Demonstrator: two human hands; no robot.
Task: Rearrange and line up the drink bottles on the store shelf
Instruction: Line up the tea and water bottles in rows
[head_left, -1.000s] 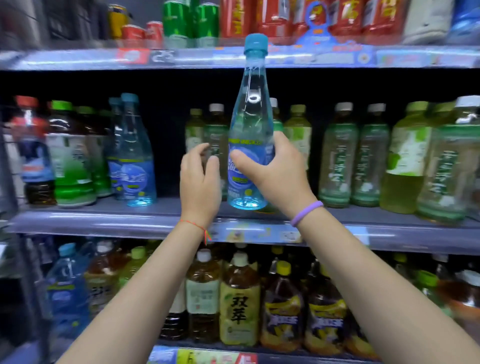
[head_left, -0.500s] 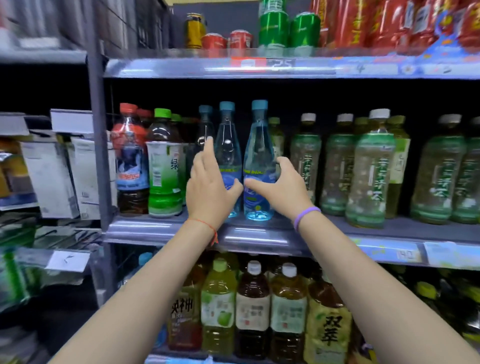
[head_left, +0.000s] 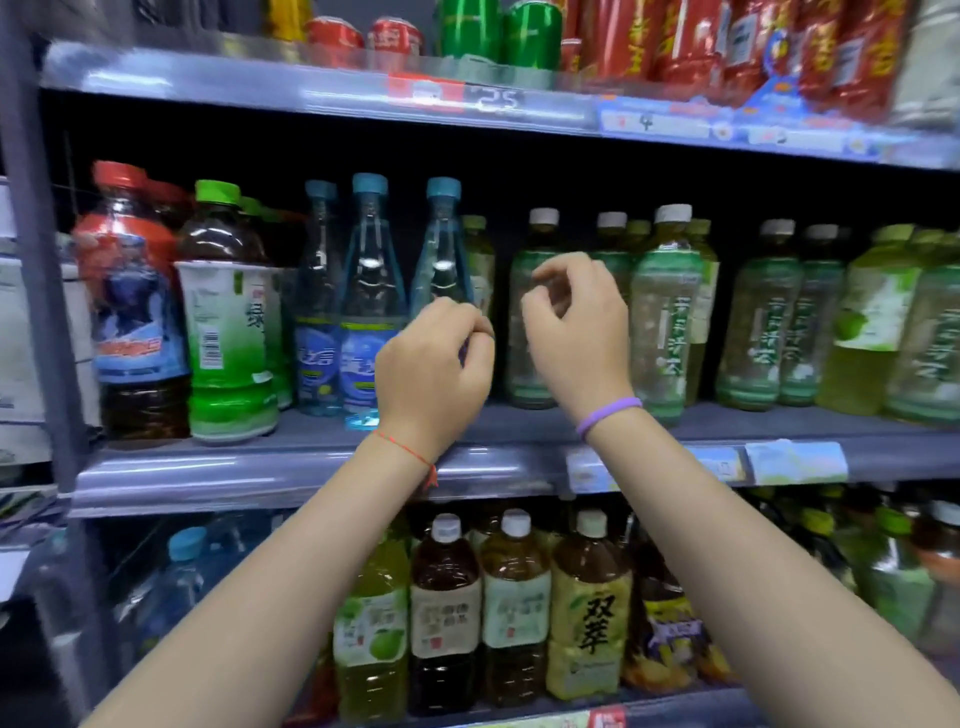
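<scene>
Left hand: we see our left hand (head_left: 434, 366) raised in front of the middle shelf (head_left: 260, 470), fingers curled loosely inward; it grips nothing, though it overlaps the lower part of the rightmost blue bottle (head_left: 441, 249) in our view; whether it touches that bottle we cannot tell; a thin red string sits on the wrist.
Right hand: our right hand (head_left: 576, 332) hangs just beside the left, fingers bent and slack, empty; it is in front of a green tea bottle (head_left: 537, 244); a purple band (head_left: 608, 413) circles the wrist.
Blue bottles: three clear bottles with blue caps stand upright side by side on the middle shelf; the middle one (head_left: 370, 291) and the left one (head_left: 318, 291) stand left of our left hand and clear of it.
Neighbours: a green-capped dark tea bottle (head_left: 228, 312) stands left of the blue ones; pale green tea bottles (head_left: 665, 312) run to the right.
Sharpness: the shelves' edges are blurred.
</scene>
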